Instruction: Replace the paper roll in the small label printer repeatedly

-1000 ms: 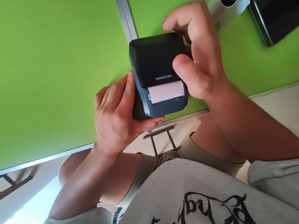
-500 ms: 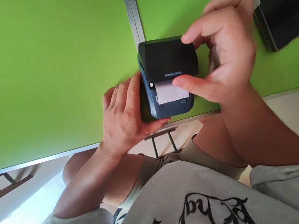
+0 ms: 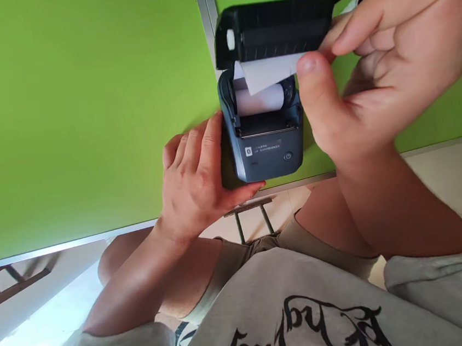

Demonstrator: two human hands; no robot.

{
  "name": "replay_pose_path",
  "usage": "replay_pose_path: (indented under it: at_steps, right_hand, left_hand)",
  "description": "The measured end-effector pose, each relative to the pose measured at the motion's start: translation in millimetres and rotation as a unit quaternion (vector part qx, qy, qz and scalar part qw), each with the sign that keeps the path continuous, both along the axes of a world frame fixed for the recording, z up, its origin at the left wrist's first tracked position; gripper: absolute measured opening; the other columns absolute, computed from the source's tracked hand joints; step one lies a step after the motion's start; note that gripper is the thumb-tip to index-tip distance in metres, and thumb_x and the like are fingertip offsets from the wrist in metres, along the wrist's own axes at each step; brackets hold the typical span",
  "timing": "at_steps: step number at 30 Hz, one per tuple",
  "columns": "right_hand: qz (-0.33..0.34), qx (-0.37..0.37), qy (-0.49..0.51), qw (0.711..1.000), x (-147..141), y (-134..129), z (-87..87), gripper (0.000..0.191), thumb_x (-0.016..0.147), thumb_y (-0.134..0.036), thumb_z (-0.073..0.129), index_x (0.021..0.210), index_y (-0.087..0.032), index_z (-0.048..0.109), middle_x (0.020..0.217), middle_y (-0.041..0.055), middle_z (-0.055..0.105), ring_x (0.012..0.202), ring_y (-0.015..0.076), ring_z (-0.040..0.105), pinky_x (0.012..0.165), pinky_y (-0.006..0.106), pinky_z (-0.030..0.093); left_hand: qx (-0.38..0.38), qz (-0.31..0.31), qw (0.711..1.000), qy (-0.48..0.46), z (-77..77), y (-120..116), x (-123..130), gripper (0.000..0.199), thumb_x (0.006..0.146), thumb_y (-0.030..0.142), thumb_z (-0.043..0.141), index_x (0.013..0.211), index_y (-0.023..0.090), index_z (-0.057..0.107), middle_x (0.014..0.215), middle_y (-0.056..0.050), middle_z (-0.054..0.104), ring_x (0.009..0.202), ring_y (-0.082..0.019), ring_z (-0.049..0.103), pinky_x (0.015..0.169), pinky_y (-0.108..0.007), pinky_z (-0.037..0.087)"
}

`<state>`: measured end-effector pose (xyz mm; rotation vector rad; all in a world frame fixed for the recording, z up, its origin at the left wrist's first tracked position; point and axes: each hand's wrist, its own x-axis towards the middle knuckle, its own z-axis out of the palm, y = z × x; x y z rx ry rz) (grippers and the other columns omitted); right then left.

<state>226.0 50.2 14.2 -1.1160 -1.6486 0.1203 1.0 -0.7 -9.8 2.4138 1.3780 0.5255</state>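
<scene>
Head view, looking down: a small dark printer (image 3: pixel 271 163) is sitting by the near edge of a green table (image 3: pixel 86 127), its black lid (image 3: pixel 283 41) standing open at the far side and a white paper roll (image 3: pixel 260 101) showing inside. The left hand (image 3: pixel 194 177) is holding the printer's left side and near edge. The right hand (image 3: pixel 384 63) is resting its thumb at the right end of a paper strip (image 3: pixel 270 74) under the lid; whether it is pinching paper, lid or both, one cannot tell. Good handling is probably calling for a firm left hand and light right fingertips, to avoid creasing the strip.

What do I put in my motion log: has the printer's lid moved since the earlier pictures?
Yes: the lid has swung up and open, away from the table's near edge.
</scene>
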Motion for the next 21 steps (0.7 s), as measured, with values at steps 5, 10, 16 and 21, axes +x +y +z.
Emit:
replay_pose_path:
  at_steps: [5,10,16,21]
  right_hand:
    - [0.01,-0.011,0.014,1.0,0,-3,2.6,0.018,0.091,-0.031,0.058,0.076,-0.022,0.059,0.073,0.0016,0.054,0.068,0.0122,0.054,0.067,0.032,0.045]
    - [0.031,-0.066,-0.008,0.997,1,-5,0.9,0.01,0.092,-0.03,0.055,0.092,-0.024,0.063,0.094,0.0038,0.075,0.089,0.0174,0.071,0.081,0.036,0.052]
    - [-0.006,0.022,0.028,0.999,3,10,-11.9,0.02,0.093,-0.041,0.049,0.09,-0.023,0.057,0.087,0.0064,0.06,0.081,0.0191,0.061,0.072,0.038,0.047]
    - [0.023,-0.059,-0.12,0.991,-1,7,1.1,0.02,0.094,-0.03,0.052,0.087,-0.024,0.069,0.088,0.0006,0.076,0.084,0.0166,0.07,0.081,0.035,0.054]
  left_hand:
    - [0.008,0.002,1.0,0.007,1.1,0,1,0.104,0.087,0.092,0.048,0.161,0.019,0.036,0.145,-0.02,0.065,0.129,-0.038,0.066,0.111,-0.049,0.048]
    - [0.011,0.003,1.0,0.01,1.9,0,2,0.104,0.087,0.092,0.048,0.161,0.021,0.035,0.142,-0.019,0.067,0.127,-0.037,0.068,0.111,-0.051,0.048]
    - [0.002,0.001,1.0,-0.019,-0.8,0,0,0.105,0.086,0.09,0.053,0.161,0.018,0.038,0.145,-0.022,0.065,0.13,-0.039,0.066,0.112,-0.05,0.046]
    - [0.03,0.003,0.999,0.011,-3.5,-1,0,0.106,0.086,0.092,0.049,0.16,0.016,0.039,0.145,-0.021,0.066,0.128,-0.038,0.066,0.11,-0.047,0.047]
